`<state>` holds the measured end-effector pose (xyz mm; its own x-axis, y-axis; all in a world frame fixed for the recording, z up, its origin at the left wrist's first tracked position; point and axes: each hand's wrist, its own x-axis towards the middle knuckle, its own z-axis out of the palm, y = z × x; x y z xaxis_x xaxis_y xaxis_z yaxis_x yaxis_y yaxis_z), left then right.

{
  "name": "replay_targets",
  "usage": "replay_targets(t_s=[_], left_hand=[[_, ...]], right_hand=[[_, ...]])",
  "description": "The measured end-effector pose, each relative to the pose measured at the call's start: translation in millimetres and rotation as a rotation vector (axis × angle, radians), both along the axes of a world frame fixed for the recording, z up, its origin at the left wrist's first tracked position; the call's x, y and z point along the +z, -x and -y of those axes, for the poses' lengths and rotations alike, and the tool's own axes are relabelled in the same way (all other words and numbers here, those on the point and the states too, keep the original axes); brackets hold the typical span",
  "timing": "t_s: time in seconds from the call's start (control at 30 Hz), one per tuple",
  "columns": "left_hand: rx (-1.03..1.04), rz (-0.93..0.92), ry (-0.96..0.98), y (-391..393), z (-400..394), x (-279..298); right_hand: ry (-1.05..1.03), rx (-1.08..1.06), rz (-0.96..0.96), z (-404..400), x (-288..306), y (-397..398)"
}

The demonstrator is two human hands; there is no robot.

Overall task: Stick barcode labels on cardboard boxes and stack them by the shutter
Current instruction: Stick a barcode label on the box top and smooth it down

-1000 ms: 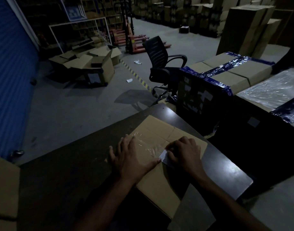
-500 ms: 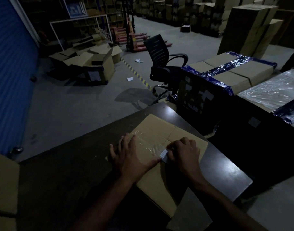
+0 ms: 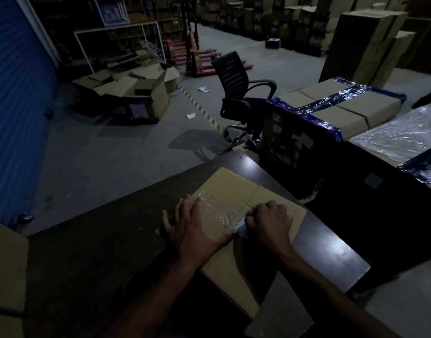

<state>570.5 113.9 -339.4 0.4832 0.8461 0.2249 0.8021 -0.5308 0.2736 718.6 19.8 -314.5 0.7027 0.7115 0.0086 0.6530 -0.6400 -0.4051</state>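
Note:
A taped cardboard box (image 3: 234,191) lies flat on a dark table (image 3: 99,245) in front of me. My left hand (image 3: 192,230) rests flat on the box top, fingers spread, thumb touching a small white barcode label (image 3: 241,226). My right hand (image 3: 270,223) has its fingers curled over the label's right side and pinches it against the box; most of the label is hidden under that hand. The blue shutter (image 3: 16,106) fills the left side of the view.
A black office chair (image 3: 238,93) stands beyond the table. Large boxes bound with blue tape (image 3: 336,106) and plastic wrap sit to the right. Opened cartons (image 3: 131,91) lie on the floor near the shutter, and another box (image 3: 4,272) is at my near left.
Both hands stay on the box; the right hand has slid slightly over the label, covering more of it. The view has shifted a little.

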Motion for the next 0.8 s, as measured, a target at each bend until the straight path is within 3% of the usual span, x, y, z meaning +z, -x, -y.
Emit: replay_targets(t_s=[0.47,0.63,0.8], left_hand=[[-0.009,-0.046,0.063,1,0,5],[-0.017,-0.064,0.097,2,0,7],[-0.069,-0.044,0.101,5,0,9]], right_hand=[[-0.060,0.029,-0.110,1,4,-6],[-0.193,0.165,-0.262,10,3,-18],[-0.274,0.315,-0.569,35,6,-41]])
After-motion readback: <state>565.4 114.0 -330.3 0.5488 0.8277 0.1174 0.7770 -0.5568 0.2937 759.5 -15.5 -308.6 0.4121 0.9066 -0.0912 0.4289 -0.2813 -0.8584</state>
